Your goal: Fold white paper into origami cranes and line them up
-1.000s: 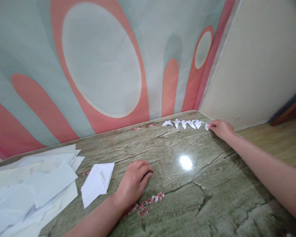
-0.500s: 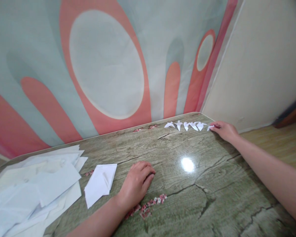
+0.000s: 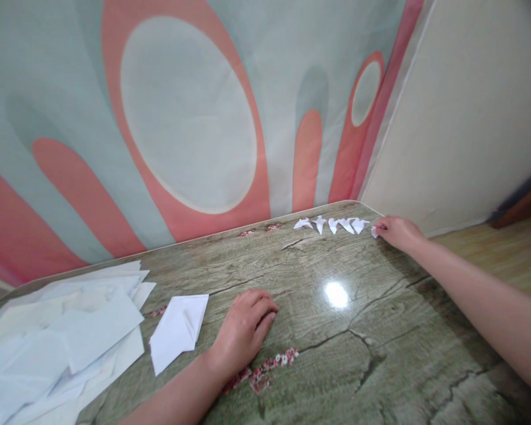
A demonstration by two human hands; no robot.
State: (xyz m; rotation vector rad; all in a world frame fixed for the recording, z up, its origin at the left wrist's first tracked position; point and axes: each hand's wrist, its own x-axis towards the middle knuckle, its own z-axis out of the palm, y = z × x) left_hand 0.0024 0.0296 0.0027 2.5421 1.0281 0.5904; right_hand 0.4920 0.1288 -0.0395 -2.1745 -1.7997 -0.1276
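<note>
My right hand [image 3: 397, 232] is at the far right corner of the table, its fingers pinched on a small white paper crane [image 3: 374, 232], mostly hidden by the fingertips. Just left of it, a row of several folded paper cranes [image 3: 346, 225] runs along the back edge. My left hand [image 3: 246, 324] rests palm down on the middle of the table, fingers loosely bent and holding nothing. To its left lies a folded white paper piece [image 3: 177, 333] with a pointed lower end.
A broad, untidy pile of white paper sheets [image 3: 101, 324] covers the table's left side. The wood-patterned table [image 3: 310, 389] stands against a wall covering with pink and grey shapes [image 3: 265, 195]. A plain wall [image 3: 460, 118] rises beyond the right corner.
My right hand has shifted slightly, and the crane in its fingers has turned and sits a little lower. My left hand stays where it was.
</note>
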